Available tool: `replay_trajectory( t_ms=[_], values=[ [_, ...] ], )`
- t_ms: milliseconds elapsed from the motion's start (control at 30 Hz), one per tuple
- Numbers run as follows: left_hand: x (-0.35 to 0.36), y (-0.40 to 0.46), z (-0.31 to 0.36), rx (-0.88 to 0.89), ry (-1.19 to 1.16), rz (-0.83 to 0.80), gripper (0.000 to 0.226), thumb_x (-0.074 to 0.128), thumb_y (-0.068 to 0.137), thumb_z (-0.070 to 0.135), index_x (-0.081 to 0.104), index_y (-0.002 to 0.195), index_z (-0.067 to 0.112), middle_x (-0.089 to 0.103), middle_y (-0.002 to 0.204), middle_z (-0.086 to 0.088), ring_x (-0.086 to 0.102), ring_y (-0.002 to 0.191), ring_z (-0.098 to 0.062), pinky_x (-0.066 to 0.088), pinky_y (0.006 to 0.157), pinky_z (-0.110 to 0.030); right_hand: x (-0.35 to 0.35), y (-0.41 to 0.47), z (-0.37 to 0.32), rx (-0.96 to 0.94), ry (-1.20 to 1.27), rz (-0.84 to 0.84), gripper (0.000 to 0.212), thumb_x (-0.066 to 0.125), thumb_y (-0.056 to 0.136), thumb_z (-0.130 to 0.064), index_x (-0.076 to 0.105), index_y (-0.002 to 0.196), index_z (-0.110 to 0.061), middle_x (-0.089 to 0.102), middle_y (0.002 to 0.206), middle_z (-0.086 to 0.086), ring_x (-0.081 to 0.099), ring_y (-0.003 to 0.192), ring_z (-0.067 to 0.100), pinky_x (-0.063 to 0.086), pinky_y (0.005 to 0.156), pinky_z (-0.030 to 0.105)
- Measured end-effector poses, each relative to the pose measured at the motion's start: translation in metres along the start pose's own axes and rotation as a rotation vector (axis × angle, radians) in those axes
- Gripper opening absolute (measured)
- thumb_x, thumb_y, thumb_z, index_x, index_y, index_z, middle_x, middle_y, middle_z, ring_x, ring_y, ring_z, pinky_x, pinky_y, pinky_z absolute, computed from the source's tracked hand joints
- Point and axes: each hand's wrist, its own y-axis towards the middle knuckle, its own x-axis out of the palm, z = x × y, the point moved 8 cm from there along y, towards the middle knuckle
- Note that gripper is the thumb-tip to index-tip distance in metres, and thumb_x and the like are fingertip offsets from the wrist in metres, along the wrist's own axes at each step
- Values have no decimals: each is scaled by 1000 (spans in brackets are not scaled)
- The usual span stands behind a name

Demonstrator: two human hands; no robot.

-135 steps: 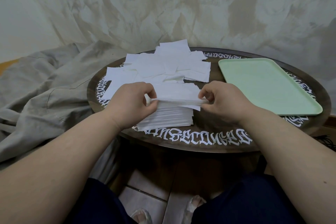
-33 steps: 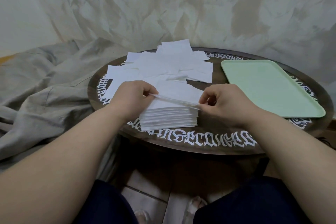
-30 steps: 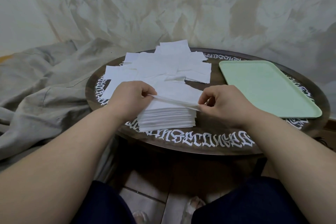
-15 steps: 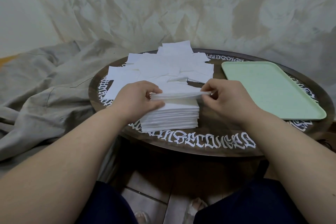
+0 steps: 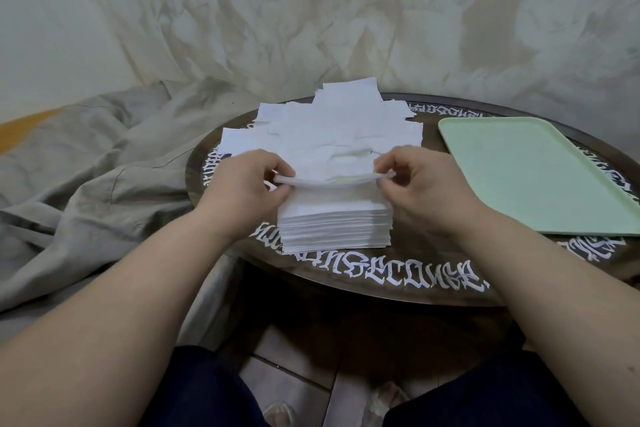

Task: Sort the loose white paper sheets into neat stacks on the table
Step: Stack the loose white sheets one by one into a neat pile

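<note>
Mottled beige wall and a rumpled grey cloth [image 5: 90, 163] frame the round dark desk [image 5: 415, 284] with white lettering on its rim. Both hands hold a thin bundle of sheets [image 5: 332, 180] just above the neat stack [image 5: 334, 224] at the near edge: the left hand [image 5: 242, 191] pinches its left end, the right hand [image 5: 426, 187] its right end, each grip closed on paper. Loose sheets [image 5: 329, 135] lie scattered behind; a green tray [image 5: 540, 177] sits to the right. To seat it well, the person should probably keep the bundle level, match its corners to the stack, lower it, then release both ends together.
</note>
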Motion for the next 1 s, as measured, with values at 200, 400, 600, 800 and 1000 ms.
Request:
replay_trajectory(
  t_ms=[200, 400, 600, 800, 1000],
  values=[
    [2, -7, 2, -72, 2, -139, 10, 73, 76, 16, 67, 78, 23, 62, 74, 15, 58, 70, 3, 46, 75, -20, 2, -8, 3, 65, -36, -68, 9, 64, 83, -14, 69, 88, -19, 63, 79, -10, 57, 75, 10, 41, 68, 20],
    [8, -13, -5, -122, -17, -268, 22, 83, 68, 31, 65, 81, 27, 60, 72, 10, 56, 60, 3, 44, 70, -20, 10, -13, 3, 51, -49, -196, 7, 69, 81, -18, 66, 87, -22, 65, 83, -4, 59, 78, 13, 50, 78, 31],
    [12, -15, -12, -169, 17, -309, 32, 83, 67, 37, 58, 84, 28, 55, 74, 15, 57, 73, -4, 38, 69, -23, 6, -13, 13, 115, -83, -199, 36, 79, 71, -43, 60, 94, -23, 54, 77, -16, 53, 74, 6, 43, 72, 26],
    [11, -16, -14, -203, 26, -324, 34, 84, 66, 36, 59, 83, 22, 65, 79, 8, 58, 67, -6, 47, 72, -26, 7, -12, 12, 103, -126, -206, 31, 76, 72, -45, 56, 81, -23, 60, 75, -11, 55, 72, 9, 43, 66, 25],
    [11, -15, -16, -216, 26, -337, 30, 85, 66, 33, 62, 81, 22, 65, 79, 6, 59, 71, -9, 49, 74, -28, 13, -12, 7, 87, -133, -218, 32, 73, 75, -47, 57, 88, -22, 57, 76, -11, 53, 72, 8, 46, 70, 29]
  ],
)
